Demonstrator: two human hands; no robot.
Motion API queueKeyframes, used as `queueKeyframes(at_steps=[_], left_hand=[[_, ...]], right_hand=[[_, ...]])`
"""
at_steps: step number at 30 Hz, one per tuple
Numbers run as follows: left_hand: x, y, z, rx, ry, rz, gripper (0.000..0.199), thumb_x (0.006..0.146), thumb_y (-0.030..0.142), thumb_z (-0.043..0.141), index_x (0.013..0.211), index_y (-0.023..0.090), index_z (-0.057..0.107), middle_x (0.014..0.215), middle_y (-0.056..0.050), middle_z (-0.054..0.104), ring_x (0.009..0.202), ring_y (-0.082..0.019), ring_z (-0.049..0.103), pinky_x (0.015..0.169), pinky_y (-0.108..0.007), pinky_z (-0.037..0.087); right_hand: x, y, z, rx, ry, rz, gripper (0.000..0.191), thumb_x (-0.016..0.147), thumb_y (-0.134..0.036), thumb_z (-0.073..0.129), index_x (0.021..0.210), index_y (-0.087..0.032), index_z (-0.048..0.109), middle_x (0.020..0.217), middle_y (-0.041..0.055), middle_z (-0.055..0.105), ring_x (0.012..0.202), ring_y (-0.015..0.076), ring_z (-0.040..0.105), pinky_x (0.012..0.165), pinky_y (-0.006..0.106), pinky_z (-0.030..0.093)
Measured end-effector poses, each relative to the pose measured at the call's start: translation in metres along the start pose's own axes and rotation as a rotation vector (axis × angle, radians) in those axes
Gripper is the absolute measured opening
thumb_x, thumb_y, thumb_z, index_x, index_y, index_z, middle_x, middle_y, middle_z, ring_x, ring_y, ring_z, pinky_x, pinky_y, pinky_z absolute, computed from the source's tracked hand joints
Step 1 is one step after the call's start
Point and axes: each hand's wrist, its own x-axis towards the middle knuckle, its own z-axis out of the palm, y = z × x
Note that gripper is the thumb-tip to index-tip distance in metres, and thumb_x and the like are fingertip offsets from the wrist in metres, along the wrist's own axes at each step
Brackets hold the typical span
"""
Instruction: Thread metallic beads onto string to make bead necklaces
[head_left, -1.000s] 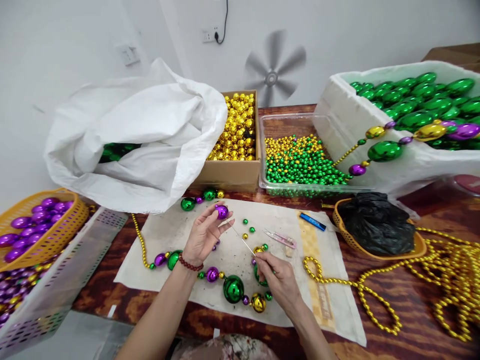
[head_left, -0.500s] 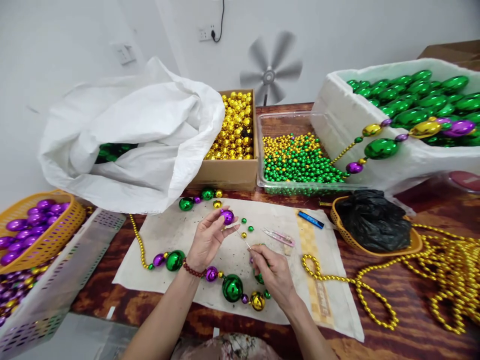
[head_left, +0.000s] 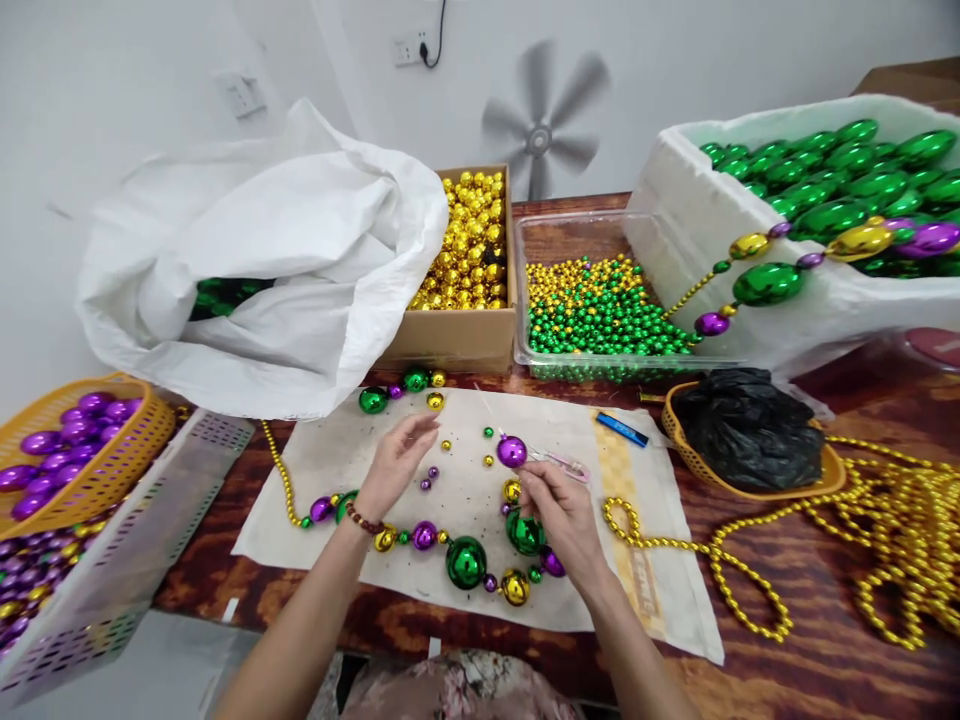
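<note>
A shiny purple bead (head_left: pixel 512 451) is at the fingertips of my right hand (head_left: pixel 559 515), with a thin needle-like tip sticking up above it. My right fingers are pinched just beside that bead. To the left, my left hand (head_left: pixel 397 462) hovers over the white cloth (head_left: pixel 315 470), fingers apart and holding nothing. Below both hands a strand of large beads curves across the cloth, with a big green ball (head_left: pixel 466 562) and a gold ball (head_left: pixel 515 587). Small loose green, gold and purple beads lie between the hands. Pink-handled snips (head_left: pixel 574 467) rest behind my right hand.
Behind the cloth stand a carton of gold beads (head_left: pixel 450 335), a clear tray (head_left: pixel 525 345) and a foam box (head_left: pixel 667 200). A white sack (head_left: pixel 262 220) and orange basket (head_left: pixel 154 430) are left. Gold bead chains (head_left: pixel 907 520) and a black bag (head_left: pixel 750 430) lie right.
The purple bead has passed from my left hand to my right fingertips. My left hand has let go and moved slightly left, uncovering small beads. The view has shifted slightly.
</note>
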Motion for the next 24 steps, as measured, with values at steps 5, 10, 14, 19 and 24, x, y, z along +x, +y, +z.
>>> queueKeyframes(at_steps=[5, 10, 14, 19, 24], left_hand=[[-0.007, -0.035, -0.019, 0.733, -0.173, 0.068, 0.014, 0.086, 0.018, 0.059, 0.097, 0.020, 0.067, 0.097, -0.008, 0.067, 0.096, -0.026, 0.060, 0.091, -0.040, 0.044], [-0.010, -0.049, -0.005, 1.038, -0.260, 0.061, 0.015, 0.086, 0.016, 0.054, 0.097, 0.020, 0.063, 0.100, -0.009, 0.063, 0.097, -0.027, 0.056, 0.088, -0.041, 0.042], [0.000, -0.051, -0.006, 0.949, -0.220, 0.054, 0.009, 0.084, 0.015, 0.054, 0.088, 0.019, 0.062, 0.091, -0.008, 0.062, 0.090, -0.025, 0.057, 0.085, -0.039, 0.042], [0.012, -0.041, -0.002, 0.276, -0.026, -0.037, 0.009, 0.082, 0.027, 0.065, 0.087, 0.019, 0.067, 0.086, -0.004, 0.067, 0.081, -0.020, 0.060, 0.078, -0.032, 0.045], [0.018, -0.030, 0.011, -0.254, 0.019, -0.170, 0.028, 0.074, 0.038, 0.075, 0.092, 0.017, 0.072, 0.083, -0.005, 0.070, 0.076, -0.017, 0.063, 0.075, -0.030, 0.048]], right_hand=[[-0.005, 0.005, -0.010, 0.086, 0.014, 0.060, 0.030, 0.093, -0.046, 0.055, 0.094, -0.018, 0.064, 0.065, -0.0009, 0.060, 0.052, 0.0125, 0.058, 0.047, 0.021, 0.045], [-0.006, 0.009, -0.009, 0.104, -0.063, 0.109, 0.038, 0.091, -0.052, 0.056, 0.104, -0.017, 0.064, 0.069, 0.0011, 0.064, 0.057, 0.0146, 0.064, 0.046, 0.021, 0.045], [-0.006, 0.012, -0.009, 0.066, -0.082, 0.112, 0.044, 0.089, -0.057, 0.058, 0.104, -0.017, 0.065, 0.074, 0.0050, 0.070, 0.061, 0.0187, 0.069, 0.045, 0.023, 0.045], [-0.006, 0.014, -0.008, 0.068, -0.075, 0.090, 0.038, 0.091, -0.055, 0.058, 0.094, -0.017, 0.067, 0.074, 0.0057, 0.073, 0.063, 0.0194, 0.072, 0.047, 0.023, 0.048], [-0.005, 0.011, -0.008, 0.060, -0.027, 0.082, 0.036, 0.090, -0.052, 0.059, 0.093, -0.017, 0.067, 0.068, 0.0033, 0.071, 0.055, 0.0176, 0.069, 0.048, 0.024, 0.051]])
